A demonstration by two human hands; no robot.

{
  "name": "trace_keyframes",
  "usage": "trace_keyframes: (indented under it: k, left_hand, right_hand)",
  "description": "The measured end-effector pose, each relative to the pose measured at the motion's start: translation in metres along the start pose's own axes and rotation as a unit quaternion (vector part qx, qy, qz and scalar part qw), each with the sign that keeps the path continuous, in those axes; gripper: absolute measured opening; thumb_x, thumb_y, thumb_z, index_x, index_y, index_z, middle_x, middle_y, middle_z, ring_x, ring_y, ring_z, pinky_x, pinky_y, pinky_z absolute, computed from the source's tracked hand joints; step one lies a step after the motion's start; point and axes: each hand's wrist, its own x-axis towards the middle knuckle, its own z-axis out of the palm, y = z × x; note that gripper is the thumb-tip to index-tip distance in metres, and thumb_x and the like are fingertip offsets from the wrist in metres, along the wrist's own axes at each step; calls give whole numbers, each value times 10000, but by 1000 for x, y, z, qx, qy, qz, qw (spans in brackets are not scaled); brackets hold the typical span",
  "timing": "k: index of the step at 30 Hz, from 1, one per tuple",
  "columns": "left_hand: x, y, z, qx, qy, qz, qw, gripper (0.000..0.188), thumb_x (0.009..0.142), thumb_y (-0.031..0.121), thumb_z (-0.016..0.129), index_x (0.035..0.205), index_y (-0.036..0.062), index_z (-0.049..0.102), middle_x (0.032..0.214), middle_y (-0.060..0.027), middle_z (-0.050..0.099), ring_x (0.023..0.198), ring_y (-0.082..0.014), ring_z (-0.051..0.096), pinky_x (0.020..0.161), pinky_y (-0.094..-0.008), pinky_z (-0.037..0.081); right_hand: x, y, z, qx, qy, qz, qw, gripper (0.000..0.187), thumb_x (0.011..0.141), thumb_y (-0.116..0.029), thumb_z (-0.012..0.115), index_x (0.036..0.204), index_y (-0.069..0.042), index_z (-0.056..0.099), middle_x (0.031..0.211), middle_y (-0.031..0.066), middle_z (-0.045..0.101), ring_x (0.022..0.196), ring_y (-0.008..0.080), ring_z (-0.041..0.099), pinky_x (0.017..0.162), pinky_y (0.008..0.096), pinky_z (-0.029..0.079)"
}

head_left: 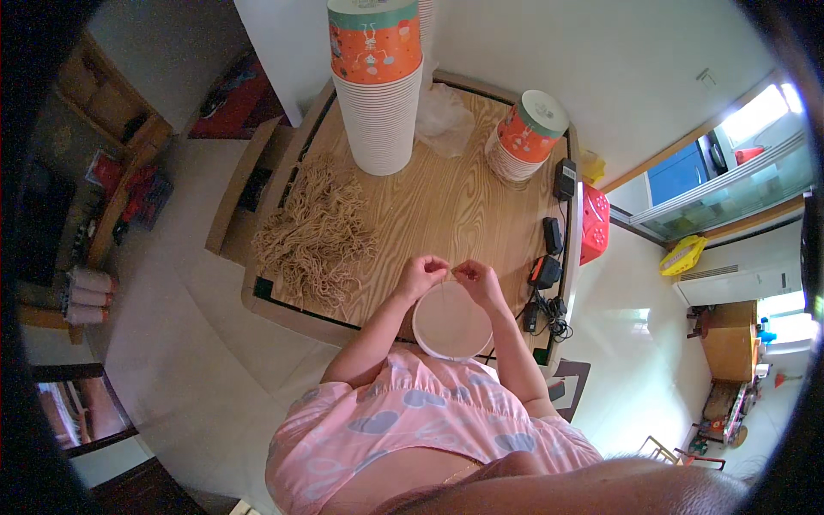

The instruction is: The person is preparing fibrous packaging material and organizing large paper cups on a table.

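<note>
1. Round pale tub: at the near edge of the worktop, close against the person's pink top. I can't tell whether its mouth or its base faces up.

2. Handling, my judgement: light, thin-walled, probably paper. Stiff around the ring, softer in the wall; a hard squeeze would likely dent it. Doesn't look slippery.

3. Best hold, I'd say: the firm rim, 1 hand on the left and 1 on the right, with light pressure. Pressing mid-wall looks riskier.

4. Left hand: at the far side of the tub, to the left. Thumb and forefinger brought tip to tip, with no gap that I can make out.

5. Right hand: mirrors it from the right, fingers bent in and pinched, the tips just beside the left ones.

6. Between the 2 pinches they seem to grip a thin strand. Too fine to trace; whether it runs into the tub I can't tell. Strand likely limp and easily bent, best taken close to its end.

7. Left on the worktop: a loose heap of tan twine, soft and tangle-prone by its look.

8. Far side: a tall stack of printed tubs; to its right, a crumpled clear bag, then a shorter stack.

9. Right edge: black adapters and coiled cables.
</note>
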Motion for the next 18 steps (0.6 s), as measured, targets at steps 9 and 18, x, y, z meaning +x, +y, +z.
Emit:
trace_keyframes:
  k: [9, 18]
  left_hand:
    - [-3, 1, 4, 119, -17, -10, 993, 76, 728, 78, 619, 785, 28, 615, 693, -11, 604, 623, -79, 545, 589, -231, 451]
    - [1, -5, 2, 106, 43, 45, 992, 94, 717, 115, 602, 750, 29, 622, 627, -30, 607, 554, -83, 540, 526, -242, 440]
  right_hand:
    - [0, 1, 1, 8, 11, -4, 1000, 116, 747, -115, 597, 795, -10, 597, 663, 61, 594, 617, 100, 513, 571, 263, 433]
    - [1, 0, 3, 11, 6, -10, 1000, 111, 742, -95, 595, 812, -9, 597, 698, 73, 608, 638, 97, 531, 583, 255, 442]
